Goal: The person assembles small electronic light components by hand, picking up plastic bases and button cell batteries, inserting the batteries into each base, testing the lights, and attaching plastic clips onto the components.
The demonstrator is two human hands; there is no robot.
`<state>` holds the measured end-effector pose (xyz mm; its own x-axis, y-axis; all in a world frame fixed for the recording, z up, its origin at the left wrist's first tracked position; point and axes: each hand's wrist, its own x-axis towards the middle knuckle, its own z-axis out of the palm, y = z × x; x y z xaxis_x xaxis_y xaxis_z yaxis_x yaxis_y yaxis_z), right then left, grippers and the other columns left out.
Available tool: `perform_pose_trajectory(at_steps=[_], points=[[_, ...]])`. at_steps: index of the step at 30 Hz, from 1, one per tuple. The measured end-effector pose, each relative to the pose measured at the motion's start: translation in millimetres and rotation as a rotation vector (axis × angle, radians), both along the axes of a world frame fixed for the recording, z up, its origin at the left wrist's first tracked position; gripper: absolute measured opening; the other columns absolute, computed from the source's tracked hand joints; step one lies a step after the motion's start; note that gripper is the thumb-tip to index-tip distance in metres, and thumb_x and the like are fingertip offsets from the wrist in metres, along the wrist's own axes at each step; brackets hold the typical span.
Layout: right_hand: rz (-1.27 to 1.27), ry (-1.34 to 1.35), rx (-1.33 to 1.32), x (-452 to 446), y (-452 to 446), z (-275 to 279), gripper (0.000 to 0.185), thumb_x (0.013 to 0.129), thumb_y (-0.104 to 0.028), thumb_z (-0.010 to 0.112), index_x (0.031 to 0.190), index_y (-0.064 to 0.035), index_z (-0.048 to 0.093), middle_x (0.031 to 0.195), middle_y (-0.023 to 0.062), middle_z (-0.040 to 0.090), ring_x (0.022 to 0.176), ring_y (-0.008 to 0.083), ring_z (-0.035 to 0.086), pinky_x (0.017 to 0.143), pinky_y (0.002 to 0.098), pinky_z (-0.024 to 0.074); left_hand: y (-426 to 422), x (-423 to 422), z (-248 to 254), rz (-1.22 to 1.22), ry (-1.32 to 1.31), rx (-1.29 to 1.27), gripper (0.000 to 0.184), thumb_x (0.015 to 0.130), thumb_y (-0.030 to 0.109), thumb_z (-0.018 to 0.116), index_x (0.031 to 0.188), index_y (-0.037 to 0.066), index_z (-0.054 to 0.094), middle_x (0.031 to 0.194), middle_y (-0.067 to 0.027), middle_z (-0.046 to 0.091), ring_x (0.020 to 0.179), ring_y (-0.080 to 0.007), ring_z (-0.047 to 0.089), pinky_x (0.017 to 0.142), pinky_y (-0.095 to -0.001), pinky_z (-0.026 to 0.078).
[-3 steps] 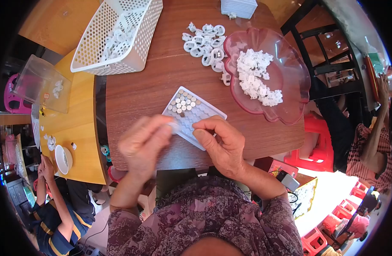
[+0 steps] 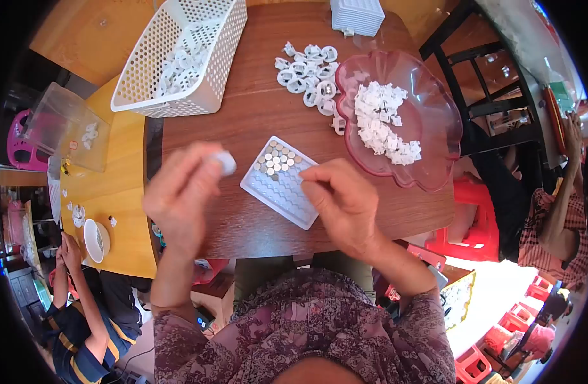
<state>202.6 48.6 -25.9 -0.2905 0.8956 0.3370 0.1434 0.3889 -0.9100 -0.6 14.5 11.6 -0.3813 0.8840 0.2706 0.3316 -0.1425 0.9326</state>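
My left hand [image 2: 182, 192] is closed on a round white plastic piece [image 2: 227, 163], held to the left of a pale plastic tray [image 2: 254, 185]. Shallow pockets cover the tray, and small round silvery discs [image 2: 278, 157] fill its far part. Over the tray's right edge, thumb and forefinger of my right hand [image 2: 344, 203] are pinched together. Whatever they hold, if anything, is too small to make out. Beyond the tray lie several round white plastic parts [image 2: 296, 85] in a loose cluster. A pink-rimmed scalloped bowl [image 2: 438, 118] to the right holds a heap of small white pieces [image 2: 378, 118].
A white perforated basket [image 2: 211, 86] with white parts stands at the back left. Stacked trays [image 2: 358, 16] sit at the far edge. On the yellow table [image 2: 130, 211] are a white bowl [image 2: 97, 242] and a clear bin [image 2: 66, 131]. Other people sit left and right.
My left hand has moved left, away from the tray, with the round white piece. My right hand has shifted slightly right and stays pinched.
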Motion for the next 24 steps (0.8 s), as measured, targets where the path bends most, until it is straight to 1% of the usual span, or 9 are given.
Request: perform_pose_trajectory(at_steps=[2, 5, 8, 10, 12, 20, 22, 23, 24], points=[[-0.024, -0.133, 0.198, 3, 18, 9, 0.013, 0.074, 0.004, 0.063, 0.086, -0.0005, 0.061, 0.073, 0.0129, 0.055, 0.066, 0.0284, 0.055, 0.058, 0.0354, 0.0438, 15, -14, 17, 0.052, -0.140, -0.038, 0.019, 0.082, 0.006, 0.066, 0.100, -0.002, 0.066, 0.074, -0.0038, 0.062, 0.057, -0.0054, 0.049, 0.050, -0.0180, 0.039], [-0.077, -0.333, 0.424, 1, 53, 25, 0.010, 0.077, 0.003, 0.062, 0.087, 0.0009, 0.062, 0.072, 0.0118, 0.055, 0.065, 0.0242, 0.055, 0.060, 0.0306, 0.0441, 48, -39, 25, 0.200, 0.261, 0.095, 0.023, 0.084, 0.011, 0.065, 0.104, -0.001, 0.066, 0.076, -0.0035, 0.063, 0.059, -0.0045, 0.049, 0.051, -0.0199, 0.041], [-0.111, -0.428, 0.522, -11, 102, 20, 0.009, 0.074, 0.000, 0.062, 0.083, 0.0000, 0.062, 0.073, 0.0150, 0.057, 0.070, 0.0293, 0.057, 0.061, 0.0375, 0.0453, 107, -84, 16, 0.189, 0.399, 0.136, 0.024, 0.086, 0.014, 0.063, 0.106, 0.000, 0.065, 0.076, -0.0044, 0.063, 0.062, -0.0063, 0.052, 0.055, -0.0233, 0.043], [-0.128, -0.701, 0.605, -21, 134, 11, 0.011, 0.072, -0.004, 0.064, 0.082, -0.0010, 0.064, 0.076, 0.0169, 0.059, 0.078, 0.0319, 0.058, 0.064, 0.0421, 0.0464, 120, -95, 5, 0.150, 0.413, 0.144, 0.025, 0.086, 0.015, 0.062, 0.108, 0.001, 0.064, 0.076, -0.0053, 0.063, 0.064, -0.0080, 0.054, 0.057, -0.0250, 0.044], [-0.107, -0.770, 0.613, -33, 152, 4, 0.011, 0.071, -0.004, 0.063, 0.081, -0.0008, 0.065, 0.077, 0.0178, 0.059, 0.080, 0.0335, 0.058, 0.065, 0.0436, 0.0466, 126, -96, 0, 0.304, 0.785, 0.220, 0.027, 0.087, 0.016, 0.061, 0.109, 0.001, 0.063, 0.079, -0.0077, 0.061, 0.067, -0.0122, 0.056, 0.060, -0.0276, 0.045], [0.029, -0.986, 0.609, -47, 168, -10, 0.007, 0.070, -0.001, 0.058, 0.073, 0.0010, 0.064, 0.079, 0.0196, 0.062, 0.083, 0.0363, 0.060, 0.067, 0.0449, 0.0482, 66, -23, -21, -0.035, 0.423, 0.311, 0.026, 0.083, 0.004, 0.064, 0.108, 0.000, 0.063, 0.084, -0.0046, 0.060, 0.071, -0.0101, 0.055, 0.061, -0.0211, 0.045], [0.087, -0.923, 0.555, -43, 159, 1, 0.007, 0.070, -0.003, 0.058, 0.072, 0.0022, 0.063, 0.072, 0.0168, 0.062, 0.073, 0.0300, 0.061, 0.062, 0.0403, 0.0479, 62, -13, -32, -0.140, 0.101, 0.164, 0.023, 0.085, 0.007, 0.064, 0.107, 0.001, 0.064, 0.087, -0.0025, 0.061, 0.070, -0.0078, 0.055, 0.059, -0.0187, 0.045], [0.091, -0.925, 0.554, -40, 153, 8, 0.007, 0.070, -0.003, 0.058, 0.072, 0.0022, 0.063, 0.072, 0.0168, 0.062, 0.073, 0.0300, 0.061, 0.062, 0.0403, 0.0479, 60, -7, -32, -0.137, 0.099, 0.162, 0.023, 0.085, 0.007, 0.064, 0.107, 0.001, 0.064, 0.087, -0.0025, 0.061, 0.070, -0.0078, 0.055, 0.059, -0.0187, 0.045], [0.228, -0.811, 0.357, -36, 144, 20, 0.006, 0.070, -0.003, 0.059, 0.070, 0.0027, 0.061, 0.068, 0.0144, 0.061, 0.067, 0.0256, 0.060, 0.060, 0.0374, 0.0467, 58, -1, -32, -0.132, -0.044, 0.032, 0.023, 0.086, 0.012, 0.063, 0.107, 0.001, 0.064, 0.087, -0.0027, 0.061, 0.068, -0.0075, 0.055, 0.057, -0.0182, 0.044]])
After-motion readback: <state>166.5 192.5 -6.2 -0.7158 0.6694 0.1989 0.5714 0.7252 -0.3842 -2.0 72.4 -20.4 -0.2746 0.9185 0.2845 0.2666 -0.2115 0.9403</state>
